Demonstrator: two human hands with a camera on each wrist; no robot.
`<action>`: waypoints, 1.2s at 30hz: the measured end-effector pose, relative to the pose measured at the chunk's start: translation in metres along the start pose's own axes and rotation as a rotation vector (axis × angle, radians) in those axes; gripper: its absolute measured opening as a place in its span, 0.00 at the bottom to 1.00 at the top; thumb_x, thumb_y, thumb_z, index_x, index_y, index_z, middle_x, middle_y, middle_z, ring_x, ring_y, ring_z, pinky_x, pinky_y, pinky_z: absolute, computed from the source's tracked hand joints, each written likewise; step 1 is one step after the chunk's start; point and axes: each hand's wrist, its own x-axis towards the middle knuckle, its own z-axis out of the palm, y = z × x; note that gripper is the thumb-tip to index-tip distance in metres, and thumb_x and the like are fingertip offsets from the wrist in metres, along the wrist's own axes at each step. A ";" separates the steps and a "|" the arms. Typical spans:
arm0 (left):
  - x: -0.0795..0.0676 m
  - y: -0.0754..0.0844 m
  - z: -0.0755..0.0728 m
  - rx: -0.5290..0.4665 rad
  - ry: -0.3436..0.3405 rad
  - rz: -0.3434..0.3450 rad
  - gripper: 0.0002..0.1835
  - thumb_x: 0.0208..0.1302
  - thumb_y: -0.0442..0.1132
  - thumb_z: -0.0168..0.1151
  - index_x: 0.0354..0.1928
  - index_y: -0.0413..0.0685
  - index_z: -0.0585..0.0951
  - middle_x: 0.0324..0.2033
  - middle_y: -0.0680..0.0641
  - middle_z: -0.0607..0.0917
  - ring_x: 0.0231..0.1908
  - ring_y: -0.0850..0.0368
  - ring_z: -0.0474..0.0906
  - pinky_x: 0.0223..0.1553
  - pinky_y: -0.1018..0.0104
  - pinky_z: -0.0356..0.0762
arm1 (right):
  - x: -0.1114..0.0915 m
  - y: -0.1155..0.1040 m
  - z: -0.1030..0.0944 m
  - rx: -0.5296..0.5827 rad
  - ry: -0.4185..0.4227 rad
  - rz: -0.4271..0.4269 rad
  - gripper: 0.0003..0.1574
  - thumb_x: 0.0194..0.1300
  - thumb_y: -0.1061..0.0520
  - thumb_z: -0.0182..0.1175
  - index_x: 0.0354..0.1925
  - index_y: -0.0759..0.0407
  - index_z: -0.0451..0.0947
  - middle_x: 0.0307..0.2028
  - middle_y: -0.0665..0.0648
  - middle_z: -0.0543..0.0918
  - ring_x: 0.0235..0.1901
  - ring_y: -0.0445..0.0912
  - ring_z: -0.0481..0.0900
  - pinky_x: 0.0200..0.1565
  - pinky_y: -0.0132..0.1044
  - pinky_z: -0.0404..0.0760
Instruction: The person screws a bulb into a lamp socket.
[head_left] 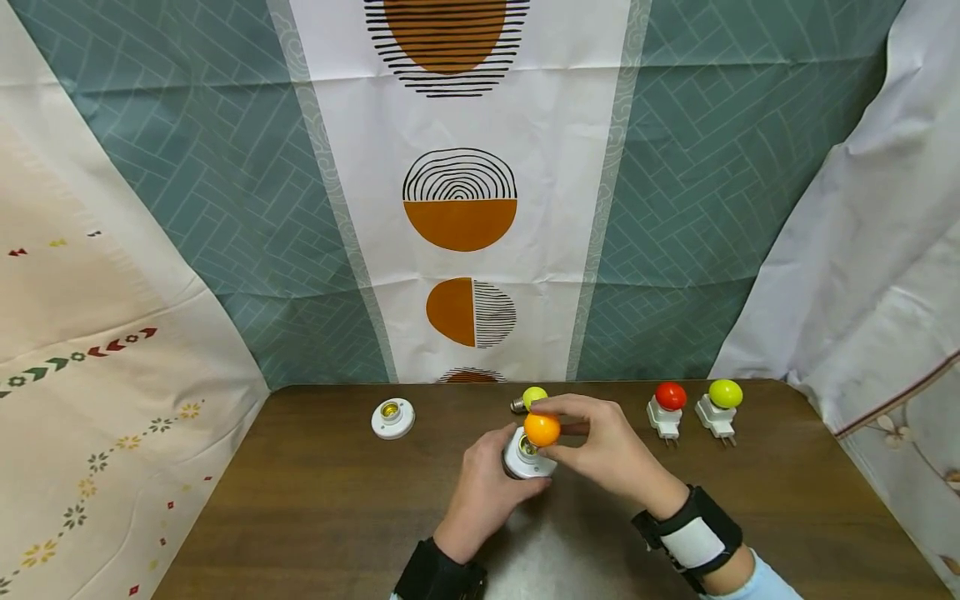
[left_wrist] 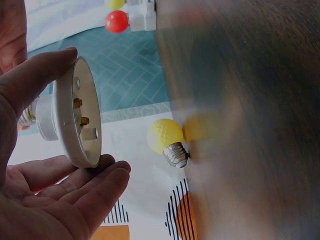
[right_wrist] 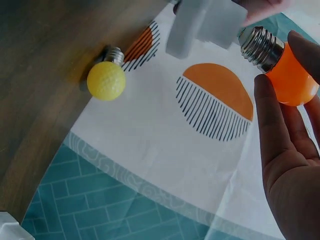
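Observation:
My left hand (head_left: pixel 491 479) grips a round white lamp holder (head_left: pixel 517 462) by its rim, thumb on one side and fingers on the other. Its hollow back with brass screws faces the left wrist camera. With thumb and fingertips my right hand (head_left: pixel 603 442) pinches an orange light bulb (head_left: pixel 542 429) by its glass. The bulb's metal screw base (right_wrist: pixel 262 50) points at the holder's socket, close over the opening in the head view. Just behind the hands a yellow bulb (left_wrist: pixel 166 136) lies on its side on the table.
A second round lamp holder (head_left: pixel 392 418) sits at the table's back left. Back right stand a red bulb (head_left: pixel 671 396) and a yellow-green bulb (head_left: pixel 725 393), each in a white plug-in socket. A patterned curtain (head_left: pixel 675 208) hangs along the wooden table's (head_left: pixel 315 500) back edge.

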 end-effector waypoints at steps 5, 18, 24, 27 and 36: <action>0.000 0.000 0.000 0.005 -0.001 0.009 0.39 0.39 0.52 0.76 0.57 0.52 0.74 0.45 0.58 0.77 0.42 0.63 0.72 0.44 0.64 0.71 | -0.001 0.022 0.006 0.001 -0.023 -0.029 0.29 0.46 0.61 0.72 0.49 0.46 0.79 0.48 0.44 0.78 0.45 0.41 0.76 0.42 0.36 0.77; -0.001 0.002 0.004 -0.019 -0.014 0.041 0.38 0.38 0.54 0.76 0.56 0.55 0.75 0.44 0.60 0.76 0.42 0.64 0.72 0.44 0.66 0.71 | -0.005 0.007 0.006 0.001 -0.047 -0.012 0.31 0.44 0.70 0.69 0.49 0.54 0.78 0.48 0.52 0.78 0.45 0.46 0.77 0.42 0.39 0.77; -0.002 0.001 0.004 -0.023 -0.018 0.036 0.39 0.38 0.55 0.76 0.56 0.54 0.75 0.44 0.59 0.77 0.42 0.64 0.73 0.43 0.67 0.72 | -0.007 0.016 0.008 -0.011 -0.031 0.014 0.32 0.44 0.68 0.70 0.49 0.51 0.78 0.48 0.48 0.77 0.45 0.44 0.77 0.42 0.38 0.77; -0.002 0.002 0.005 -0.029 -0.010 0.038 0.38 0.38 0.55 0.76 0.56 0.54 0.75 0.44 0.59 0.77 0.41 0.64 0.73 0.43 0.67 0.72 | -0.009 0.030 0.010 -0.014 -0.027 0.010 0.32 0.45 0.64 0.72 0.50 0.46 0.78 0.49 0.44 0.77 0.46 0.42 0.76 0.42 0.36 0.77; -0.002 0.002 0.004 -0.026 -0.015 0.015 0.38 0.39 0.52 0.75 0.57 0.53 0.74 0.46 0.60 0.76 0.44 0.65 0.72 0.45 0.66 0.72 | -0.010 0.036 0.009 0.007 -0.051 -0.039 0.36 0.47 0.56 0.72 0.56 0.41 0.74 0.53 0.43 0.75 0.50 0.42 0.74 0.43 0.36 0.76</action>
